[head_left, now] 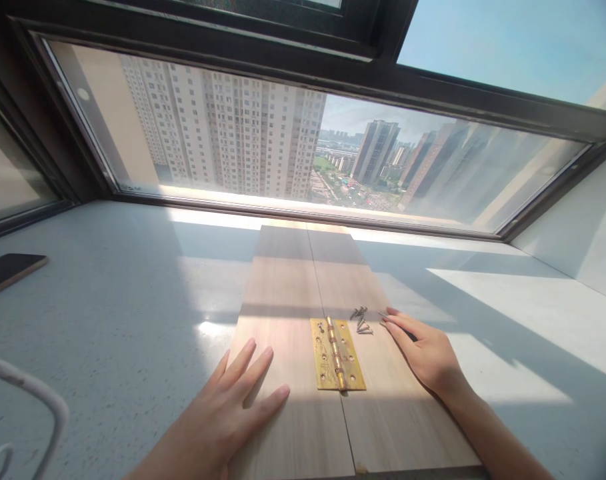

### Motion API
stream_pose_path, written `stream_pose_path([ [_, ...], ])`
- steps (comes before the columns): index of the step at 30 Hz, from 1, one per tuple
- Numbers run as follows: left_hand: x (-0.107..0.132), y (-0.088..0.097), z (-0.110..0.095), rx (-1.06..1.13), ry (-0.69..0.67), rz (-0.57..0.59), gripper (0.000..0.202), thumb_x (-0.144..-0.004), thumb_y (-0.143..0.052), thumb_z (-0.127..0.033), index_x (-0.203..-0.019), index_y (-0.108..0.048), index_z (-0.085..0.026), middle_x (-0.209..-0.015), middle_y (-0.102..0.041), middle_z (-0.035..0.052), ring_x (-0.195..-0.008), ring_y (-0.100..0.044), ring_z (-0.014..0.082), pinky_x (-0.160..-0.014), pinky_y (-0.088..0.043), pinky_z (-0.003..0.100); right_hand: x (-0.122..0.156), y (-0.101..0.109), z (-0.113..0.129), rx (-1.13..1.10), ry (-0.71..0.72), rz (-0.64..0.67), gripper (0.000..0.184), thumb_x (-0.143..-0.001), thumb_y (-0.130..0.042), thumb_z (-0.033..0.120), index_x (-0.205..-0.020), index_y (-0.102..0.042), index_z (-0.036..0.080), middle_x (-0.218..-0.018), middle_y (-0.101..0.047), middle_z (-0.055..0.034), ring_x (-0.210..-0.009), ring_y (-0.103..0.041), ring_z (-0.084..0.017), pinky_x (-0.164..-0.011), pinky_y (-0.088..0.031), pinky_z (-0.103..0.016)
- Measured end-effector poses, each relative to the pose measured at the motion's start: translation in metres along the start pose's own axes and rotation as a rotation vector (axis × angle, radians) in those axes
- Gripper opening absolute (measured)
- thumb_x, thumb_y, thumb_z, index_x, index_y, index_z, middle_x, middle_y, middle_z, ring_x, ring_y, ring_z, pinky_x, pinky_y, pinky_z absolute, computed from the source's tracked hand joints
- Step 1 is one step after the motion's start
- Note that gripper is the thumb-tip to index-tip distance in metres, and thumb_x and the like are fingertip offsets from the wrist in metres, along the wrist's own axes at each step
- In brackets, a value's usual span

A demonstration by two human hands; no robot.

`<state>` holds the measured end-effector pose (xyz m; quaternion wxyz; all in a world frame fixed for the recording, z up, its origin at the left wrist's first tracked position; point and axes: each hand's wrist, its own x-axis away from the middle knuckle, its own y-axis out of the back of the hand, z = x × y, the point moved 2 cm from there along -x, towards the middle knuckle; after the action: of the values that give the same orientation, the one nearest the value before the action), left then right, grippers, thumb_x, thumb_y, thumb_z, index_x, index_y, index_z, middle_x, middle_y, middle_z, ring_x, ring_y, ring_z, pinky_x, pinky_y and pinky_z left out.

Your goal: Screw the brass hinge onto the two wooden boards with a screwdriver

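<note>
Two pale wooden boards lie side by side, the left board (277, 280) and the right board (340, 273), with a narrow seam between them. A brass hinge (338, 355) lies opened flat across the seam; a small screw (321, 327) appears to be at its upper left hole. My left hand (233, 393) rests flat on the left board with fingers spread. At the right board's edge, my right hand (425, 350) pinches a screw (381, 315) between thumb and fingertips. Several loose screws (363, 321) lie between that hand and the hinge.
The boards lie on a speckled white sill (133, 320) below a dark window frame (303, 217). A phone-like dark slab (13, 270) is at the far left. A white cable or tube (43, 393) curves at lower left. A white wall (577, 207) stands at right.
</note>
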<state>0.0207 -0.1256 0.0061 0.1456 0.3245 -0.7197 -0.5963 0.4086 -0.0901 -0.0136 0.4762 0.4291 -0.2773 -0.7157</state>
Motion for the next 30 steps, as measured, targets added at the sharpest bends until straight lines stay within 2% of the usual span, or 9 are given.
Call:
stream_pose_path([
  [4,0.002,-0.009,-0.002,0.002,0.018,-0.054,0.071,-0.073,-0.063,-0.060,-0.136,-0.044,-0.032,-0.155,-0.024,0.0101,-0.141,-0.018,0.0407,-0.108,-0.027,0.060,0.001,0.000,0.000,0.034,0.017,-0.011,0.031,-0.084,-0.054,0.042,-0.095,-0.076,0.023,-0.112,-0.069,-0.0050,-0.106,-0.064,-0.026,-0.098,-0.048,-0.038],
  [10,0.002,-0.008,-0.003,-0.018,0.005,-0.073,0.077,-0.071,-0.065,-0.061,-0.138,-0.041,-0.032,-0.154,-0.025,0.0113,-0.140,-0.019,0.0411,-0.107,-0.028,0.061,0.002,0.001,0.002,0.049,0.039,-0.016,0.029,-0.084,-0.055,0.041,-0.095,-0.076,0.024,-0.113,-0.069,-0.0047,-0.105,-0.064,-0.026,-0.097,-0.049,-0.039],
  [16,0.005,-0.013,0.001,-0.009,-0.044,-0.132,0.072,-0.071,-0.070,-0.053,-0.136,-0.045,-0.033,-0.152,-0.031,0.0121,-0.139,-0.025,0.0411,-0.106,-0.031,0.060,0.001,0.002,0.005,0.040,0.027,0.001,0.028,-0.085,-0.054,0.039,-0.097,-0.075,0.024,-0.114,-0.069,-0.0048,-0.106,-0.064,-0.026,-0.099,-0.048,-0.041],
  [23,0.008,-0.020,0.004,-0.002,-0.040,-0.153,0.068,-0.073,-0.069,-0.043,-0.136,-0.044,-0.035,-0.152,-0.031,0.0101,-0.138,-0.026,0.0406,-0.106,-0.032,0.059,0.001,0.001,0.004,0.033,0.007,0.000,0.029,-0.086,-0.054,0.040,-0.097,-0.075,0.024,-0.115,-0.068,-0.0045,-0.108,-0.063,-0.026,-0.099,-0.047,-0.040],
  [30,0.008,-0.020,0.000,-0.032,-0.026,-0.149,0.068,-0.074,-0.068,-0.050,-0.135,-0.044,-0.034,-0.153,-0.028,0.0113,-0.138,-0.025,0.0408,-0.105,-0.031,0.061,0.004,0.001,0.006,0.057,0.052,-0.019,0.030,-0.086,-0.053,0.040,-0.098,-0.075,0.022,-0.115,-0.068,-0.0063,-0.109,-0.062,-0.026,-0.101,-0.046,-0.042],
])
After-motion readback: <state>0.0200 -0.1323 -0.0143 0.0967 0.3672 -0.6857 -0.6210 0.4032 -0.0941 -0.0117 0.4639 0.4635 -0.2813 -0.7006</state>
